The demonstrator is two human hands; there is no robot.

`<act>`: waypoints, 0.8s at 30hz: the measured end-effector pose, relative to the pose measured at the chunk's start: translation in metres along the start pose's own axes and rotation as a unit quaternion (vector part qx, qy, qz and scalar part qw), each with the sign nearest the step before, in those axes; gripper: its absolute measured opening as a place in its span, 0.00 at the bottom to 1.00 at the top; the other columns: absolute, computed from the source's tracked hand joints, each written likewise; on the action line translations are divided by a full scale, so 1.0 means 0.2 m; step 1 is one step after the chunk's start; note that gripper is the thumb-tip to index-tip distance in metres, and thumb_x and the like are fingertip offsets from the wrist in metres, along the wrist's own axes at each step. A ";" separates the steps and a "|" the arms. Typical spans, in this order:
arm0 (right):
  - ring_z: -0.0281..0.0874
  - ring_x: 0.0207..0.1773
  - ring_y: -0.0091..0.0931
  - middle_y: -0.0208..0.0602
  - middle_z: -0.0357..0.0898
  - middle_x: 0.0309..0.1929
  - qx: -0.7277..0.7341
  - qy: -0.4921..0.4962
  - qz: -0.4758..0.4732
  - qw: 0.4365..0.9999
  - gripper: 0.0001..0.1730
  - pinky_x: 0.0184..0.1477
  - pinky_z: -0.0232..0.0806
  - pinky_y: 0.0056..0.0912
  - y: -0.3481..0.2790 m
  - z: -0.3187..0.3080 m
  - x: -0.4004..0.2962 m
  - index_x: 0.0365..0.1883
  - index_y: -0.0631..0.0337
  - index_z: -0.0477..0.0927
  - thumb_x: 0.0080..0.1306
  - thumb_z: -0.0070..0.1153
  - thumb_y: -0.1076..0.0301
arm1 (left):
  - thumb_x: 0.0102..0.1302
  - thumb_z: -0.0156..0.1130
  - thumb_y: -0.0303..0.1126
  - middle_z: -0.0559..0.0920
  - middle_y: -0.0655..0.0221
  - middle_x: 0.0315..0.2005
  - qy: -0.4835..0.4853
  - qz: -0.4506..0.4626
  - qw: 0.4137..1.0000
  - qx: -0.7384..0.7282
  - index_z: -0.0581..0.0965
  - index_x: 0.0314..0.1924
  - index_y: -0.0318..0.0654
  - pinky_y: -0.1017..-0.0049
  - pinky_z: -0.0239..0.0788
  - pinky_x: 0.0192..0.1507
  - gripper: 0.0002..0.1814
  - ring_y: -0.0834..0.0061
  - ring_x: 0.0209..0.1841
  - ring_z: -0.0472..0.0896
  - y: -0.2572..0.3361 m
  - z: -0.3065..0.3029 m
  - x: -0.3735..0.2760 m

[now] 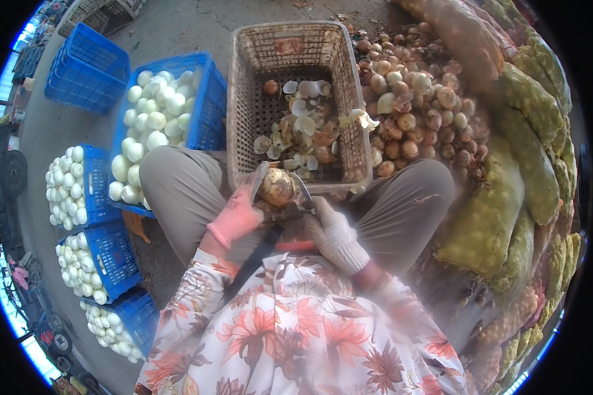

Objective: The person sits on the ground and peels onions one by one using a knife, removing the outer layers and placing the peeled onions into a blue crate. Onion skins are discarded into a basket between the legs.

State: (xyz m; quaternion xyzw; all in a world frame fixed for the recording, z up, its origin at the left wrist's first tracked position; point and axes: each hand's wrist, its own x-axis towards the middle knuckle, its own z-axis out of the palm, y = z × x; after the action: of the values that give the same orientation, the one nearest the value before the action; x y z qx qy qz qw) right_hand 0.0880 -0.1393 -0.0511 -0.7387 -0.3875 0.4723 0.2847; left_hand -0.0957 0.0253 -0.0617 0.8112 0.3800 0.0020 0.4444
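My left hand (239, 210), in a pink and grey work glove, holds an unpeeled brown onion (276, 187) over the near edge of a dirty plastic crate (363, 148). In a whitish knitted glove, my right hand (332, 229) grips a knife (304, 191), its blade against the right side of the onion. Onion skins (304, 123) and one small brown onion (272, 87) lie inside the crate. A large heap of unpeeled onions (407, 121) spreads on the floor to its right. Peeled white onions (155, 121) fill a blue crate (207, 98) at the left.
Several smaller-looking blue crates (111, 266) of peeled onions line the left side. Stacked blue crates (86, 74) stand behind them on the concrete floor (178, 29). Full mesh sacks (489, 212) are piled along the right. My bent knees flank the dirty crate.
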 end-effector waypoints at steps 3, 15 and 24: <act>0.84 0.50 0.51 0.52 0.86 0.44 -0.002 -0.014 0.010 1.000 0.22 0.49 0.73 0.55 -0.01 -0.01 -0.01 0.64 0.52 0.69 0.75 0.53 0.57 | 0.51 0.73 0.25 0.65 0.46 0.71 -0.005 0.021 1.000 -0.014 0.52 0.80 0.38 0.61 0.53 0.79 0.58 0.49 0.76 0.62 0.01 0.02 -0.01; 0.85 0.41 0.52 0.47 0.83 0.44 -0.133 -0.013 -0.081 0.988 0.22 0.38 0.75 0.60 -0.07 0.03 -0.07 0.65 0.46 0.68 0.75 0.50 0.59 | 0.44 0.82 0.36 0.69 0.44 0.62 0.077 -0.043 0.996 0.033 0.59 0.73 0.31 0.57 0.62 0.72 0.58 0.45 0.67 0.68 -0.02 0.13 0.04; 0.85 0.43 0.51 0.48 0.83 0.43 -0.212 -0.022 -0.031 0.977 0.17 0.41 0.75 0.60 -0.10 0.02 -0.06 0.58 0.51 0.69 0.74 0.50 0.59 | 0.45 0.81 0.35 0.71 0.48 0.60 0.057 -0.041 0.997 0.043 0.62 0.71 0.31 0.60 0.63 0.72 0.55 0.48 0.65 0.69 0.02 0.10 0.05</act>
State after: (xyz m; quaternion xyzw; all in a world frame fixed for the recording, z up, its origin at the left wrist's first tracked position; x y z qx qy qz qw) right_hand 0.0756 -0.1375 -0.0313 -0.7591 -0.5080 0.3863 0.1278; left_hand -0.0794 0.0151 -0.0737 0.8115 0.4377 0.0136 0.3869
